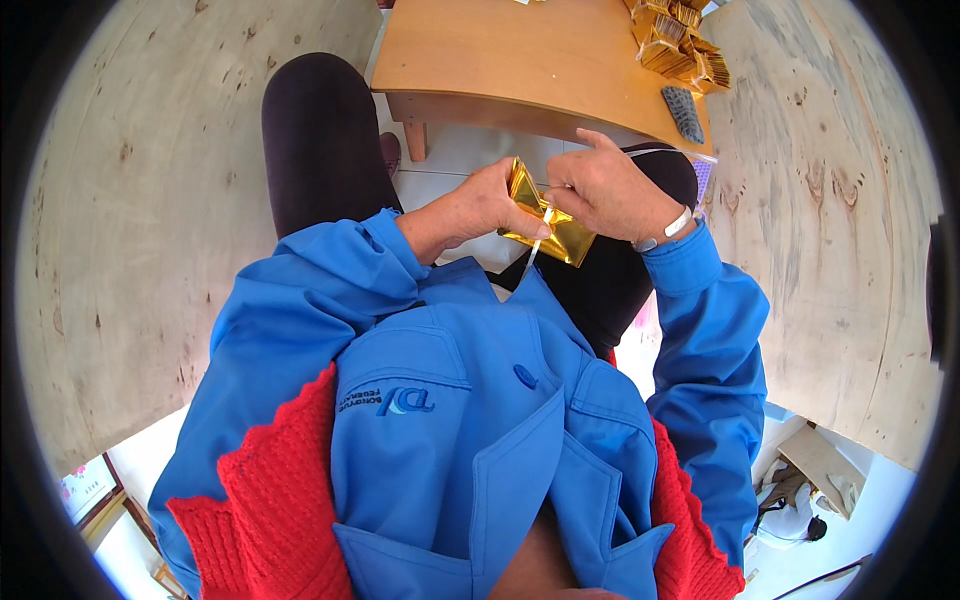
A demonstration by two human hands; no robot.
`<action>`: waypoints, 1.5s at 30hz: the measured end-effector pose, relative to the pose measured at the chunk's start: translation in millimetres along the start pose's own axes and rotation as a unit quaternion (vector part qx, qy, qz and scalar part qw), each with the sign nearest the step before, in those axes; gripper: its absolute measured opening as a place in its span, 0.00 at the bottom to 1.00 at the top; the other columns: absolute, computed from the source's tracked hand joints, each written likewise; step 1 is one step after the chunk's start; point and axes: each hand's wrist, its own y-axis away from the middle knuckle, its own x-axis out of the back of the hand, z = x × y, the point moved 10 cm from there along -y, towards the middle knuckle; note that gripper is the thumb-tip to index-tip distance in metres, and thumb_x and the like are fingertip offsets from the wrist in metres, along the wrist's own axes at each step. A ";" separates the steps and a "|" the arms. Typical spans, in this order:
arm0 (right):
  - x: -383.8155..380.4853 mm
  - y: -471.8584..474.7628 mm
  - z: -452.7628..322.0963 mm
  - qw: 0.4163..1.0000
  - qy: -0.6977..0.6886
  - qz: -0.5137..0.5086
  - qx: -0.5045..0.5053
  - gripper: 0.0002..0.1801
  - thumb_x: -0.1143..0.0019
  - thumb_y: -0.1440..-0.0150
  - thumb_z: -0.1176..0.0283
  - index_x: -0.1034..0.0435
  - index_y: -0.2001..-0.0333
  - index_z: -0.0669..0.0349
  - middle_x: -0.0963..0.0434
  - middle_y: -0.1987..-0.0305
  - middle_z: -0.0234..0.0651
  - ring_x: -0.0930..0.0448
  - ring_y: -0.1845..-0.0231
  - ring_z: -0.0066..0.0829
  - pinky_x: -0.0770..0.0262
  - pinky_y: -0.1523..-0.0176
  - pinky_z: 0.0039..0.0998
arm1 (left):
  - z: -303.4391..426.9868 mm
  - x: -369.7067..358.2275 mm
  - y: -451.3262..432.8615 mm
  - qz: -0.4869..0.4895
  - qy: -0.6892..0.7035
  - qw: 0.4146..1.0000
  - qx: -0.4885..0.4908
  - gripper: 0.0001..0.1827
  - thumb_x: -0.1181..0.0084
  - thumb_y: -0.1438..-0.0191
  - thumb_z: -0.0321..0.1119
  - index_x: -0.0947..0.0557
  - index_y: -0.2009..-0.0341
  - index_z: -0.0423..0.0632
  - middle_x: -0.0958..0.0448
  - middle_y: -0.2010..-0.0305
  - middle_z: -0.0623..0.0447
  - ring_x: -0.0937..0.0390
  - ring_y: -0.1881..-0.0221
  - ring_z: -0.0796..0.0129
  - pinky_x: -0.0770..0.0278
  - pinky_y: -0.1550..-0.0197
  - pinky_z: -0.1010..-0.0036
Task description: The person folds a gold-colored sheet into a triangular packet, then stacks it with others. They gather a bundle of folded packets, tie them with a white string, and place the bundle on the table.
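Observation:
Above my lap, my left hand (491, 202) grips a packet of shiny gold foil sheets (570, 238), its thumb laid across the front. A narrow white strip (535, 256) passes over the foil beneath that thumb. My right hand (611, 187) pinches the strip at the foil's upper edge, one finger raised. Past the right wrist, a pale strip end (694, 156) sticks out over my knee. Part of the foil is hidden behind the fingers.
An orange-brown wooden table (510, 49) stands ahead. Tied bundles of gold packets (675, 45) and a grey textured object (682, 114) lie at its right side. Pale wooden boards (817, 202) flank both sides. Another person (791, 517) is far behind at the lower right.

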 end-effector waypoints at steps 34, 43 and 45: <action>6.5 13.0 -15.3 0.954 -0.156 0.256 -0.030 0.03 0.45 0.43 0.76 0.28 0.65 0.63 0.26 0.71 0.44 0.24 0.69 0.49 0.27 0.68 0.40 | 84.7 77.6 17.9 0.213 0.056 0.951 -0.217 0.25 0.26 0.55 0.28 0.30 0.58 0.44 0.20 0.61 0.49 0.19 0.62 0.70 0.21 0.58 0.74; 65.0 3.0 -50.5 0.976 0.113 0.181 0.045 0.04 0.43 0.49 0.74 0.30 0.75 0.60 0.29 0.73 0.38 0.23 0.72 0.41 0.27 0.70 0.38 | 76.5 56.6 14.6 0.199 -0.277 0.925 -0.170 0.28 0.22 0.59 0.32 0.30 0.59 0.46 0.26 0.65 0.56 0.29 0.63 0.75 0.26 0.59 0.75; 80.6 7.6 -47.7 0.978 0.084 0.180 0.070 0.06 0.43 0.50 0.74 0.30 0.78 0.59 0.29 0.74 0.39 0.23 0.71 0.44 0.27 0.69 0.39 | 73.0 46.9 14.2 0.160 -0.298 0.932 -0.130 0.28 0.23 0.59 0.32 0.30 0.59 0.46 0.26 0.66 0.56 0.30 0.63 0.75 0.27 0.59 0.75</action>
